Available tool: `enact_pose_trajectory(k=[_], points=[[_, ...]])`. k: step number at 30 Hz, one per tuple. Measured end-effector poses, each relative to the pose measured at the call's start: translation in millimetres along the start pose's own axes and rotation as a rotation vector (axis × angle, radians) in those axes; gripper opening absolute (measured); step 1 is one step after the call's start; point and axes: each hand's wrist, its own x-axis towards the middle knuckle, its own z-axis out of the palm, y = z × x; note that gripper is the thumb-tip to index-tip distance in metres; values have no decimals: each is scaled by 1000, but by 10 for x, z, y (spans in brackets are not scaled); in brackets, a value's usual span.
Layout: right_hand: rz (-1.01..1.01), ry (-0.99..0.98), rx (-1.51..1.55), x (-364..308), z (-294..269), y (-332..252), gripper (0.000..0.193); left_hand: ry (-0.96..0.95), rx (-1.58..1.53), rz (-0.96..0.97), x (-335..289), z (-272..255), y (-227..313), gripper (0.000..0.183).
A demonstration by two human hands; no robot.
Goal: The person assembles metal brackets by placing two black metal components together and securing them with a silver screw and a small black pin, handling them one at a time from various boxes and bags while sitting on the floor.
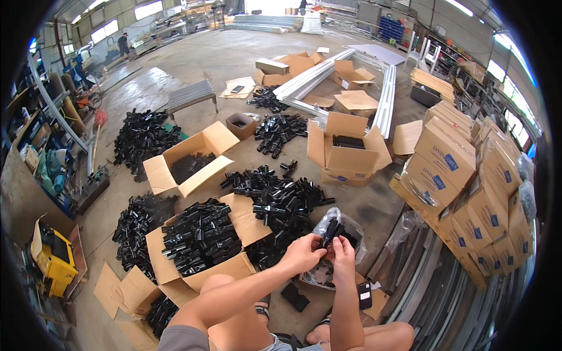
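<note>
Both hands meet in front of me around one small black part, which looks like a plastic or metal fitting; its exact kind I cannot make out. My left hand pinches it from the left. My right hand has its fingers closed at the lower end of the same part. Just below and behind the hands sits a container lined with a clear plastic bag, with more dark pieces inside. Left of it spreads a pile of black parts. An open cardboard box heaped with similar parts stands beside my left arm.
Other open cartons and black heaps lie ahead. At right are stacked closed boxes on a pallet and long metal bars. A slatted stool, white frame and yellow case stand around. Far left, another person.
</note>
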Motion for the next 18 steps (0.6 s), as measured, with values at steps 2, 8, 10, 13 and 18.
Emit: enact_pose_trajectory(k=[2,8,10,13,18], points=[[15,57,70,59,-128,-25,34,-120,-144,-8,179,49,-97,51],[266,-57,574,111,-30,1,38,-295,-402,-107,171,-69,-384,46],[337,-113,627,105,-73,30,33,-320,-396,-143,102,8,-276,45],[269,10,494,183,-161,238,30,-245,-283,-92,166,219,-365,48],[187,153,260,-53,71,-24,37,-176,-324,-111,-73,56,-185,49]])
